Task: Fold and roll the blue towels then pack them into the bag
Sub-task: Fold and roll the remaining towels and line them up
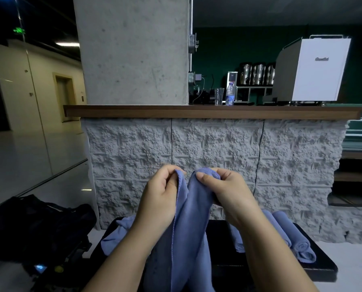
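I hold a blue towel (188, 224) up in front of me, and it hangs down between my forearms. My left hand (161, 194) pinches one top corner of it. My right hand (224, 190) grips the other top edge, bunched over its fingers. Below lies a black bench (260, 264). On its right side lie rolled blue towels (289, 234) side by side. Loose blue towel cloth (117, 234) lies on its left end. A black bag (34, 226) sits on the floor at the left.
A rough grey stone counter wall (213, 157) with a wooden top (196, 111) stands right behind the bench. A concrete pillar (133, 49) rises above it. Pale floor (66, 186) stretches away at the left.
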Demonstrator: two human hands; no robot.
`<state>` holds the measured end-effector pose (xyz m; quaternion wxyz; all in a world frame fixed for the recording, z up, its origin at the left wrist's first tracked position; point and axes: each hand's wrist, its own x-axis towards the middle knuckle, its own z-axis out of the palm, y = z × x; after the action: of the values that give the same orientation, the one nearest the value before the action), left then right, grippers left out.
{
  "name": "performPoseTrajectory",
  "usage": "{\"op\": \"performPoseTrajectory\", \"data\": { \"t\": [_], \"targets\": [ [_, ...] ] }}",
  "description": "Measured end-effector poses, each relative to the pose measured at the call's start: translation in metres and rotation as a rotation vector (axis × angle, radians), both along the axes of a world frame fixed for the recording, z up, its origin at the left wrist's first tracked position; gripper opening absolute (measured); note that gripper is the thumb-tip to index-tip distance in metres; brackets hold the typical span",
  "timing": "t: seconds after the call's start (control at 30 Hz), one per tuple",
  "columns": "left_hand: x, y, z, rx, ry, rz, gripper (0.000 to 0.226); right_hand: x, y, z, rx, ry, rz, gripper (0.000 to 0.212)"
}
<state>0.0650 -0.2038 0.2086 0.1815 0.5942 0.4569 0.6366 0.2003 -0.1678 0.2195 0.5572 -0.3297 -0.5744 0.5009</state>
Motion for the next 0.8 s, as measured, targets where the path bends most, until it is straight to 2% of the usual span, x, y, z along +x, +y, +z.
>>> {"op": "performPoseTrajectory", "data": {
  "t": [0.1,0.2,0.27,0.47,0.63,0.8],
  "targets": [
    [0.005,-0.002,-0.002,0.077,0.125,-0.027,0.022,-0.001,-0.003,-0.001,0.123,-0.153,0.022,0.017],
    [0.004,0.000,-0.004,0.161,0.293,0.042,0.013,0.003,-0.007,0.003,0.196,-0.313,0.126,0.021],
    [0.003,0.000,-0.004,0.195,0.335,0.095,0.007,0.005,-0.011,0.008,0.201,-0.366,0.193,0.023],
    [0.002,-0.002,-0.003,0.243,0.350,0.120,0.007,0.005,-0.025,0.017,0.159,-0.385,0.350,0.029],
    [0.002,-0.004,-0.002,0.216,0.339,0.151,0.027,0.006,-0.028,0.020,0.156,-0.368,0.430,0.034],
    [0.002,-0.002,-0.001,0.216,0.361,0.194,0.020,0.006,-0.026,0.016,0.122,-0.284,0.420,0.030]
  ]
}}
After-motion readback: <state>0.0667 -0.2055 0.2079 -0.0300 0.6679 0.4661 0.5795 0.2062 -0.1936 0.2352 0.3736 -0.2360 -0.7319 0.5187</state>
